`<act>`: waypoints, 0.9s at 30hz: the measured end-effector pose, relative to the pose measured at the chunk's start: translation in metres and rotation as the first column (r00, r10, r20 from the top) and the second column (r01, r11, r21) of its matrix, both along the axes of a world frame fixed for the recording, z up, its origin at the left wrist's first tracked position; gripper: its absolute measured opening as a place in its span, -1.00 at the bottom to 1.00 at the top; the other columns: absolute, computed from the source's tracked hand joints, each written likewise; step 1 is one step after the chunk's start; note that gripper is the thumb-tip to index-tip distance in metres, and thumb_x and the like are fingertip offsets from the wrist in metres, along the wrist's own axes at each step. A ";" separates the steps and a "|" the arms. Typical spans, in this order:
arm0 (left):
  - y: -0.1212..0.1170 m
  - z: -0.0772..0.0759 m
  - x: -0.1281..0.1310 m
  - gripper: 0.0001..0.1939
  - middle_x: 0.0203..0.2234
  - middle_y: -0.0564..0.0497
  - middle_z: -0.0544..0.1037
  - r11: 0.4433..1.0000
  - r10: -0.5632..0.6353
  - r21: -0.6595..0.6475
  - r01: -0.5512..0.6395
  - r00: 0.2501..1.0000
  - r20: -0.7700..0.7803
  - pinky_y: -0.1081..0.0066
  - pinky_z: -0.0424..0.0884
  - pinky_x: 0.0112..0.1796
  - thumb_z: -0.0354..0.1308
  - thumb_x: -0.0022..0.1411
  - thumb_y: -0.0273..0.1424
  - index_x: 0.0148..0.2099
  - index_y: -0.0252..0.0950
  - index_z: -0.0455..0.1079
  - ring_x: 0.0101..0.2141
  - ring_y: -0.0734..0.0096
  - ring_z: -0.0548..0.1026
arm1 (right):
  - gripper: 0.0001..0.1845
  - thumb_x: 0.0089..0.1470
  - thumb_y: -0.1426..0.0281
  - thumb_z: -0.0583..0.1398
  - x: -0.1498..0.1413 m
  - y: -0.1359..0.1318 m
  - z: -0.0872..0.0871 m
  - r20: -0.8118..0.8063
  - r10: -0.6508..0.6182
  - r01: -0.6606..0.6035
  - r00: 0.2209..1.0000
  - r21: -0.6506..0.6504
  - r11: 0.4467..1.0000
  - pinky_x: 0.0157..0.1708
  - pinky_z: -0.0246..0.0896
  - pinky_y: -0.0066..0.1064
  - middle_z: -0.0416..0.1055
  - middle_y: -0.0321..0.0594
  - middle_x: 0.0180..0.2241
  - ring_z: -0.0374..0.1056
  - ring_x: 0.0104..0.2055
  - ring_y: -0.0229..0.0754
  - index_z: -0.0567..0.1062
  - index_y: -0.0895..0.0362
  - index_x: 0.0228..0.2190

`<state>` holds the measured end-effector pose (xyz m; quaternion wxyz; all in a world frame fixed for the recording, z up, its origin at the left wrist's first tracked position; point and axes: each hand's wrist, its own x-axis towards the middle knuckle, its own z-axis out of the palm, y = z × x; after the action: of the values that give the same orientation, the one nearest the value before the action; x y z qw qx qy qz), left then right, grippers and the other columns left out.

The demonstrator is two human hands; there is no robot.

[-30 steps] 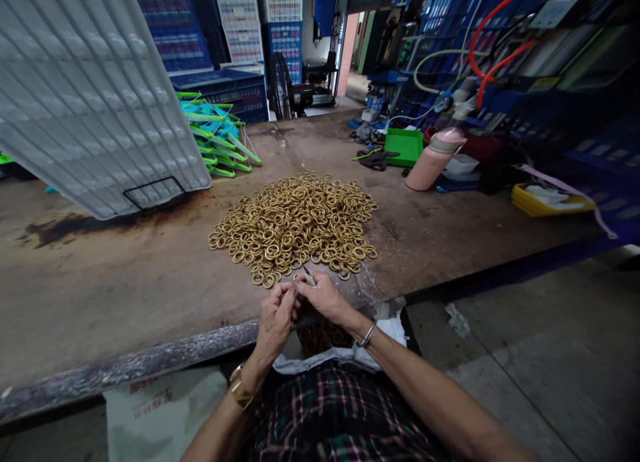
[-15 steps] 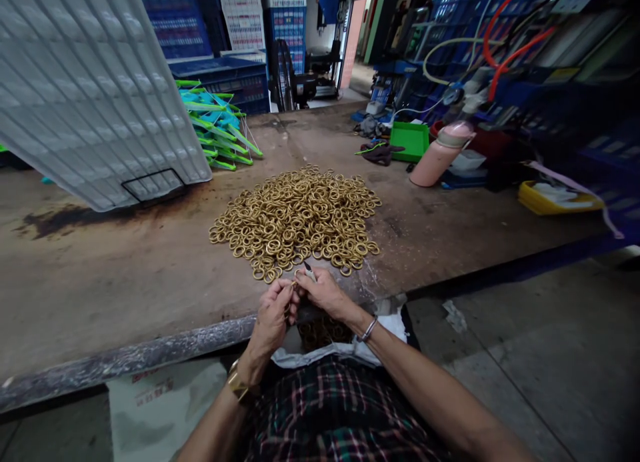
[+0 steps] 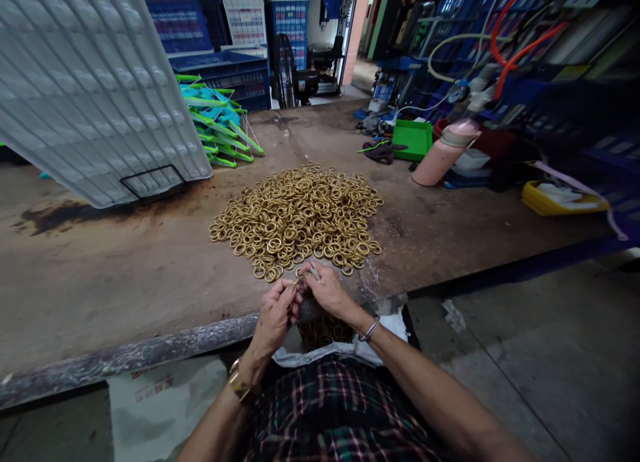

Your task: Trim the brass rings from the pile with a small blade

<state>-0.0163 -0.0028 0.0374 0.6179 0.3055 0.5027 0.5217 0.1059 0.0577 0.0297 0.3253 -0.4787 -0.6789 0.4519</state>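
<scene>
A large heap of brass rings [image 3: 297,219] lies on the brown worktable [image 3: 100,275]. My left hand [image 3: 275,315] is closed in a pinch on one brass ring at the table's near edge. My right hand [image 3: 327,292] is closed round a small dark pointed tool [image 3: 314,271], whose tip sits against that ring. Both hands meet just in front of the heap. Below them an open white bag [image 3: 325,335] on my lap holds more rings.
A white plastic crate [image 3: 90,82] leans at the left. Green and blue plastic pieces [image 3: 217,125] lie behind the heap. A pink bottle [image 3: 443,152], a green tray [image 3: 413,139] and a yellow tray [image 3: 560,199] stand at the right. Concrete floor lies to the right.
Both hands have stayed together at the table's edge with small finger movements on the ring. The view has shifted slightly.
</scene>
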 end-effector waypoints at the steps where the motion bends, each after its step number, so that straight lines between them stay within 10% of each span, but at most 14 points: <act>1: 0.000 -0.001 0.000 -0.68 -0.62 0.17 0.35 1.000 0.002 0.004 -0.002 1.000 -0.001 0.63 0.08 -0.72 0.15 0.05 -0.12 -0.40 -0.29 0.25 -0.70 0.68 0.18 | -0.84 0.05 0.44 0.01 0.001 -0.001 0.000 0.067 0.028 -0.031 0.997 0.058 0.998 -0.46 0.05 -0.50 0.33 -0.32 -0.56 0.23 -0.50 -0.29 0.39 0.13 -0.42; 10: 0.000 -0.006 0.000 -0.69 -0.61 0.17 0.35 0.999 0.011 0.041 -0.009 0.999 -0.045 0.63 0.12 -0.70 0.10 0.10 -0.12 -0.38 -0.28 0.25 -0.69 0.69 0.18 | -0.80 -0.06 0.56 0.02 0.005 -0.013 0.007 0.541 0.166 -0.308 0.824 0.183 0.934 -0.48 -0.11 -0.45 0.38 -0.22 -0.50 0.22 -0.47 -0.22 0.37 0.14 -0.38; 27: -0.002 -0.006 0.001 -0.66 -0.64 0.18 0.30 0.996 0.027 0.083 -0.014 0.989 -0.147 0.62 0.13 -0.68 0.07 0.11 -0.08 -0.41 -0.28 0.25 -0.69 0.67 0.17 | -0.75 -0.04 0.54 0.00 0.006 -0.011 0.005 0.582 0.185 -0.339 0.792 0.168 0.926 -0.46 -0.09 -0.44 0.40 -0.22 -0.45 0.25 -0.44 -0.21 0.37 0.14 -0.30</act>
<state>-0.0151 -0.0050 0.0309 0.5605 0.3631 0.5286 0.5240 0.1123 0.0471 0.0346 0.1082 -0.4418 -0.8577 0.2397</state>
